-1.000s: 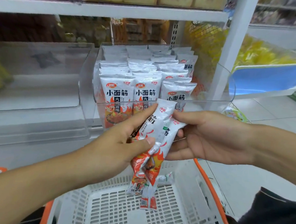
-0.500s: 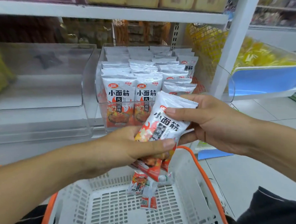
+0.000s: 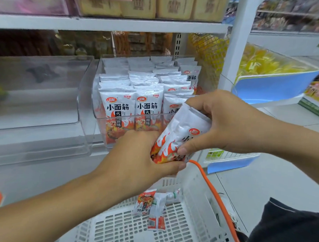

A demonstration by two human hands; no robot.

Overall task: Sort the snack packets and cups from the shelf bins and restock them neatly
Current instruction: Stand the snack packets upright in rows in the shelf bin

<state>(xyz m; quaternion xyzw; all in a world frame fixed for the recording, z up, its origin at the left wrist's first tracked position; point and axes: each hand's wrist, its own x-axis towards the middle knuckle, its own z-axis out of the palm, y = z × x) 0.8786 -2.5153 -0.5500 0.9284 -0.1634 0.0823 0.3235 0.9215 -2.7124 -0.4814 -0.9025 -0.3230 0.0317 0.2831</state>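
A small bunch of white snack packets (image 3: pixel 180 136) with red flame print is held between both hands, just in front of the clear shelf bin (image 3: pixel 99 128). My right hand (image 3: pixel 217 122) grips the packets from above, thumb on the flame print. My left hand (image 3: pixel 142 157) holds their lower ends from below. The bin is packed with upright rows of the same packets (image 3: pixel 147 94). Two more packets (image 3: pixel 150 209) lie in the white basket (image 3: pixel 196 206) below.
An empty clear bin (image 3: pixel 42 88) stands left of the filled one. A white shelf upright (image 3: pixel 232 50) rises at the right, with a blue-fronted bin (image 3: pixel 271 86) of yellow packets beyond it. The basket has an orange rim (image 3: pixel 215 194). Boxes sit on the upper shelf (image 3: pixel 108 23).
Both hands have carried the held packets up and closer to the front of the filled bin. My right hand moved from beside the packets to a grip over their top.
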